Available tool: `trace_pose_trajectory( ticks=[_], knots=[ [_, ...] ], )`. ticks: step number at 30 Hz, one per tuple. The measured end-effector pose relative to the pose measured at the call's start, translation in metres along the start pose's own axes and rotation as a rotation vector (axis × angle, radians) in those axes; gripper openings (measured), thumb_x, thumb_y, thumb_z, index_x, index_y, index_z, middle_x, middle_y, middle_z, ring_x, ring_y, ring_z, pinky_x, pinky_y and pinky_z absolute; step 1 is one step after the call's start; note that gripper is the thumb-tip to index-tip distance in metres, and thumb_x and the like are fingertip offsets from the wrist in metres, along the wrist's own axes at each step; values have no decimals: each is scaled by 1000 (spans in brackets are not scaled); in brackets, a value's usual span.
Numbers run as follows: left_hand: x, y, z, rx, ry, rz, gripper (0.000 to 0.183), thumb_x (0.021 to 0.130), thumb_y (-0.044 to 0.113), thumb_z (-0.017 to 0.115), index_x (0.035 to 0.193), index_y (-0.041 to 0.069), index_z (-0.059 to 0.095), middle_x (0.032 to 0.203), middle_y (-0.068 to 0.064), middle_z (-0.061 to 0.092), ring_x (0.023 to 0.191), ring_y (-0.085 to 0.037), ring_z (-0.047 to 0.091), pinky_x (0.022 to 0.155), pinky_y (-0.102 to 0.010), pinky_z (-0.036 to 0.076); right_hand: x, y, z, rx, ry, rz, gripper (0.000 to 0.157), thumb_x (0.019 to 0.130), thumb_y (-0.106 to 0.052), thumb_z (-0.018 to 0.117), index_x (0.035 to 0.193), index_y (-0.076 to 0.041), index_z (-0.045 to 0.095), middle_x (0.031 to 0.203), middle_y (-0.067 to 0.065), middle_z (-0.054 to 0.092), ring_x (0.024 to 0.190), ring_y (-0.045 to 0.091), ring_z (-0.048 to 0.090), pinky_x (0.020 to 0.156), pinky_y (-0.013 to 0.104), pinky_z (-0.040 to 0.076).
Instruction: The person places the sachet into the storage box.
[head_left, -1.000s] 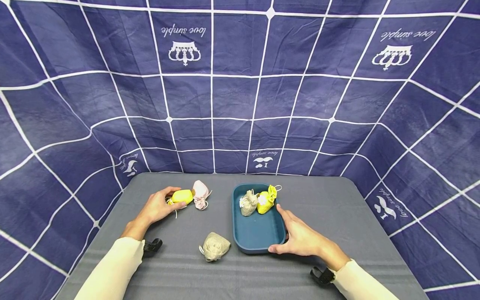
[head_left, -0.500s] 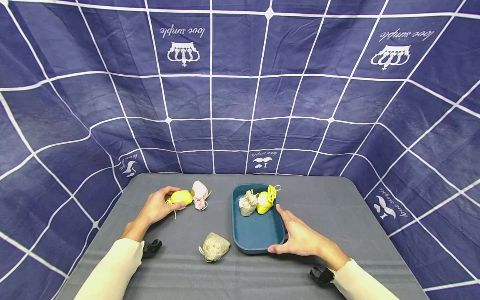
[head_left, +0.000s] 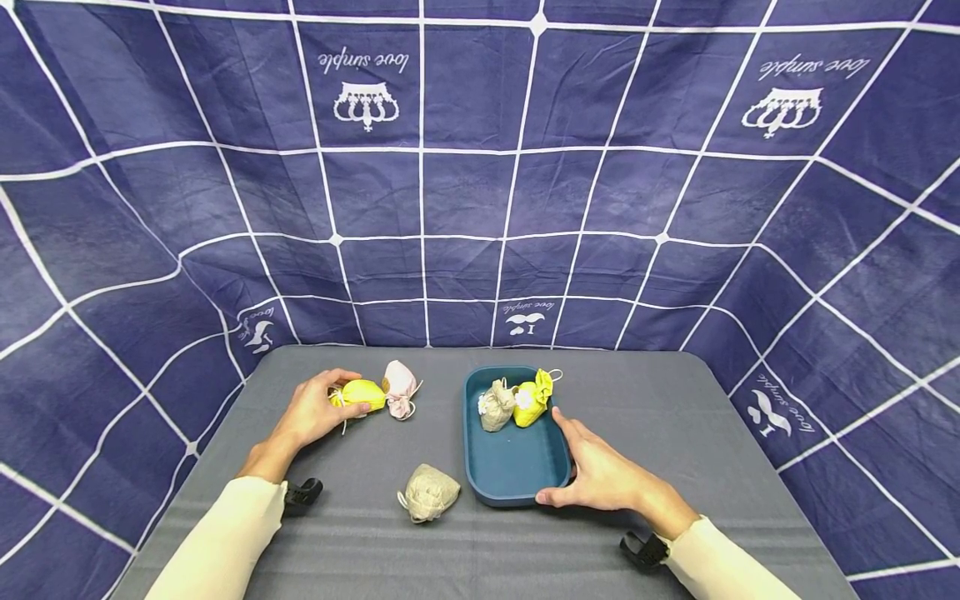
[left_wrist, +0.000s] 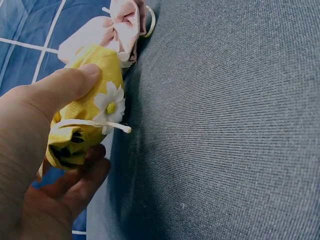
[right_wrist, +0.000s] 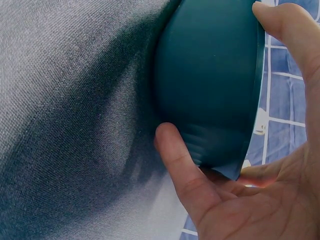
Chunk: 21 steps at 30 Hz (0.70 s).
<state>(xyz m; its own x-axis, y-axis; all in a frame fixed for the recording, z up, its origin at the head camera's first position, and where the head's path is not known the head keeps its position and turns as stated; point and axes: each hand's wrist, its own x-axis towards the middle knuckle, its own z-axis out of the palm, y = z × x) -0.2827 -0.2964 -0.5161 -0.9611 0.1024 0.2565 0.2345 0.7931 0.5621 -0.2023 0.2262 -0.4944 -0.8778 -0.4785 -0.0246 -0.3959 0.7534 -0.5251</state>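
My left hand point(head_left: 318, 406) pinches a yellow drawstring pouch point(left_wrist: 102, 65) between thumb and fingers; a white flower and a cord show on its side. Just beyond lies a pink drawstring pouch point(head_left: 401, 387), which the yellow one touches or nearly touches. My right hand point(head_left: 603, 475) grips a blue tray point(head_left: 510, 472) by its right side and near corner, its fingers spread along the wall point(right_wrist: 210, 85). Inside the tray, at the far end, a beige pouch point(head_left: 496, 407) sits beside another yellow pouch point(head_left: 530, 406), whose neck leans over the rim.
A larger beige pouch point(head_left: 431, 493) lies on the grey tablecloth point(head_left: 360, 533), left of the tray's near end. A blue curtain with white lines point(head_left: 480, 200) stands behind the table and at both sides.
The yellow pouch in my left hand has turned slightly, and its hanging cord has shifted a little to the left. The right hand and the tray stay where they were.
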Motion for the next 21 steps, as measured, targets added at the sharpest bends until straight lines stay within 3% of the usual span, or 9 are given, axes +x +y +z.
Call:
trace_pose_trajectory(
  ticks=[13,21],
  knots=[
    [-1,8,-2,9,61,50,53,89,27,102,136,12,81,132,-19,83,117,-41,77,97,-53,56,-1,0,0,4,-3,5,145,81,-69,99,181,6,25,163,21,60,125,21,61,110,41,57],
    [1,14,-6,19,96,75,54,85,22,102,133,13,81,117,-15,80,100,-30,71,87,-43,54,0,-1,-1,-2,0,4,145,82,-68,99,181,7,26,165,22,59,130,23,61,113,45,58]
  ],
)
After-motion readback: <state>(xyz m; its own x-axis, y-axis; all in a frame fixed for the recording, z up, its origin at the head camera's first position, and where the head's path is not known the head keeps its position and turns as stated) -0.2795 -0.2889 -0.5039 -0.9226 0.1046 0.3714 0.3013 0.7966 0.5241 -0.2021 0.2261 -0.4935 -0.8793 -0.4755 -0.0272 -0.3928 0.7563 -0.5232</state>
